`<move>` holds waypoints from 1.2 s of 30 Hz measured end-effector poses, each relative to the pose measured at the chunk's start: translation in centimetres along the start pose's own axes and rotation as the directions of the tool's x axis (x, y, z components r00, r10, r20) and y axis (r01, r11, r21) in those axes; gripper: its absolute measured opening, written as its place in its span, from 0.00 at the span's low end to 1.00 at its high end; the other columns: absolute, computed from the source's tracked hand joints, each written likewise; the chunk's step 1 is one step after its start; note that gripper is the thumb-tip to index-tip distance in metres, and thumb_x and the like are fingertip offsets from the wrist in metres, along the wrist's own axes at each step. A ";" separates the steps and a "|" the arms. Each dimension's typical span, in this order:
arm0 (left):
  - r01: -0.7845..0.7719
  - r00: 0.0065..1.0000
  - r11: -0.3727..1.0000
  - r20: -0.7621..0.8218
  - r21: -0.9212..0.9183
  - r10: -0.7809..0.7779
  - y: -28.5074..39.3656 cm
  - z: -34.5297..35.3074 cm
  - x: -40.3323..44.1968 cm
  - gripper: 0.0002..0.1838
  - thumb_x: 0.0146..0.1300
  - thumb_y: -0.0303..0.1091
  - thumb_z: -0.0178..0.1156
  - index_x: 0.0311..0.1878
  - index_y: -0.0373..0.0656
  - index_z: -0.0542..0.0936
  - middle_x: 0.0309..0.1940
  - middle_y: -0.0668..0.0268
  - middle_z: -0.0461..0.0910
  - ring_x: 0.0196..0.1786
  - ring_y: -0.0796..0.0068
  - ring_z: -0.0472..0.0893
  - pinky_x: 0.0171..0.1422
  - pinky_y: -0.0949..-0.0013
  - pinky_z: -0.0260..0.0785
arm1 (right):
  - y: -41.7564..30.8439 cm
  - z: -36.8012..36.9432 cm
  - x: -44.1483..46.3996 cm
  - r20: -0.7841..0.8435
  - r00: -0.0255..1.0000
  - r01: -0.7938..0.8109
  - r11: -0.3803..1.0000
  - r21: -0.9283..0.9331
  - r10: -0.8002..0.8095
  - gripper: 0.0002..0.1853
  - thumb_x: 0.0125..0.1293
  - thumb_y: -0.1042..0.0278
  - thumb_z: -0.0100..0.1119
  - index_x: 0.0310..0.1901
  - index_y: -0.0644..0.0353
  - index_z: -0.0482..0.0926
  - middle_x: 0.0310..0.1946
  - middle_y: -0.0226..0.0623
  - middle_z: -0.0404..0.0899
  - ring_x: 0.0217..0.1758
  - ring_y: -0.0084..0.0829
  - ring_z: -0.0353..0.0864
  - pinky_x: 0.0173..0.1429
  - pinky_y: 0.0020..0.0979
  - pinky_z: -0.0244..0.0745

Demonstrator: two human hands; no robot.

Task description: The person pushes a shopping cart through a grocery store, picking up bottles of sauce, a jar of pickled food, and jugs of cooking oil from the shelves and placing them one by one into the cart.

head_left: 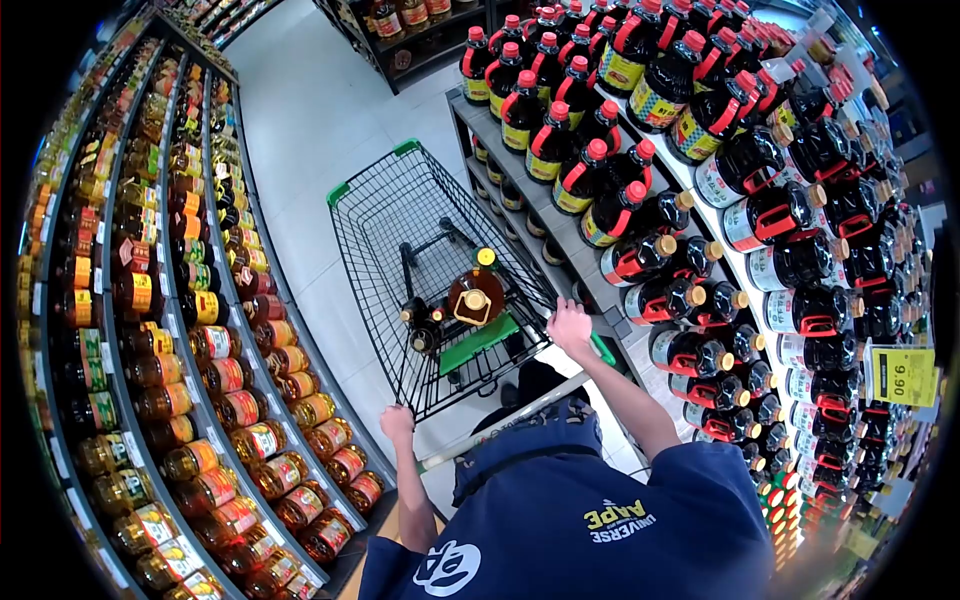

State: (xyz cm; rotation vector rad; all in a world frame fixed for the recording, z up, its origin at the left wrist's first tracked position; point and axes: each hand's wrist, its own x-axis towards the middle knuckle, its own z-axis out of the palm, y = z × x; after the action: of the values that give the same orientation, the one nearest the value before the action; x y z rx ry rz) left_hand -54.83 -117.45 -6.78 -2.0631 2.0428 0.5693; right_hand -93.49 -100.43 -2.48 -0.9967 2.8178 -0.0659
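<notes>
My left hand (397,422) is at the near left corner of the shopping cart (362,235), its fingers curled over the wire rim. My right hand (570,325) lies on the opposite near corner; I can't tell whether those fingers are clenched round the wire or merely resting on it. With a hand at each corner, I judge I can steady and steer the frame evenly. The pale handlebar (510,412) crosses just in front of my body, with neither palm on it.

The cart stands in front of me on the tiled floor (290,140), between the bottle shelves and the display. Its open wire basket holds a large bottle (478,298) of amber liquid, yellow-capped, beside the green panel (480,345). Small dark bottles (424,335) sit to its left; their contents I can't make out. Being near my end, they all look within easy reach.

On my left, curved shelves (165,215) hold rows of bottles with golden and reddish-brown contents. On my right, red-capped dark bottles (515,112) crowd the display, their handles and necks exposed, which should make them easy to grasp.
</notes>
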 end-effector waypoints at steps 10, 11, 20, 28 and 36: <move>-0.037 0.999 0.999 0.011 0.035 0.036 2.3 -0.5 3.0 0.18 0.58 0.38 0.49 0.30 0.32 0.81 0.31 0.40 0.80 0.38 0.43 0.82 0.47 0.52 0.75 | -1.0 -0.3 4.1 -0.049 0.999 0.013 1.000 -0.011 -0.013 0.17 0.53 0.60 0.57 0.42 0.60 0.73 0.35 0.42 0.77 0.40 0.43 0.80 0.36 0.39 0.78; -0.063 0.998 0.997 0.019 0.054 0.062 1.9 0.2 3.7 0.18 0.57 0.38 0.49 0.30 0.32 0.81 0.32 0.40 0.80 0.39 0.44 0.82 0.48 0.52 0.75 | -1.1 -0.3 4.4 -0.060 0.998 0.016 1.000 -0.010 -0.016 0.17 0.53 0.60 0.57 0.42 0.59 0.73 0.35 0.42 0.77 0.40 0.43 0.80 0.36 0.39 0.78; 0.015 0.997 0.998 0.071 0.067 -0.020 4.9 -2.3 4.9 0.17 0.56 0.38 0.49 0.32 0.35 0.83 0.34 0.42 0.81 0.40 0.45 0.83 0.49 0.52 0.76 | -1.7 -0.4 7.2 -0.070 0.997 0.015 0.999 -0.034 -0.017 0.15 0.52 0.60 0.58 0.40 0.58 0.73 0.34 0.41 0.77 0.38 0.42 0.79 0.35 0.38 0.77; 0.036 0.999 0.998 0.025 0.057 -0.038 6.7 -2.6 6.5 0.18 0.58 0.40 0.49 0.32 0.34 0.83 0.32 0.43 0.81 0.39 0.45 0.82 0.48 0.51 0.75 | -2.5 -0.6 9.5 -0.146 0.988 0.046 0.999 0.001 -0.046 0.14 0.51 0.61 0.60 0.37 0.58 0.73 0.32 0.41 0.76 0.35 0.42 0.79 0.33 0.39 0.76; 0.080 0.996 0.996 0.028 0.038 -0.081 7.7 -3.4 8.9 0.18 0.58 0.40 0.49 0.32 0.33 0.82 0.32 0.42 0.81 0.39 0.45 0.82 0.47 0.52 0.75 | -4.1 -1.3 12.0 -0.030 0.999 0.016 1.000 -0.022 -0.017 0.17 0.54 0.58 0.59 0.41 0.59 0.71 0.35 0.42 0.76 0.40 0.43 0.79 0.35 0.40 0.78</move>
State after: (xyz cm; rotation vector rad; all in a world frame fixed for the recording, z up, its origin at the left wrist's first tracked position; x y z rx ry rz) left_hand -62.15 -127.28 -6.12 -2.0920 1.9295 0.5417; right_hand -100.29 -111.19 -2.40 -1.0324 2.8439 -0.0522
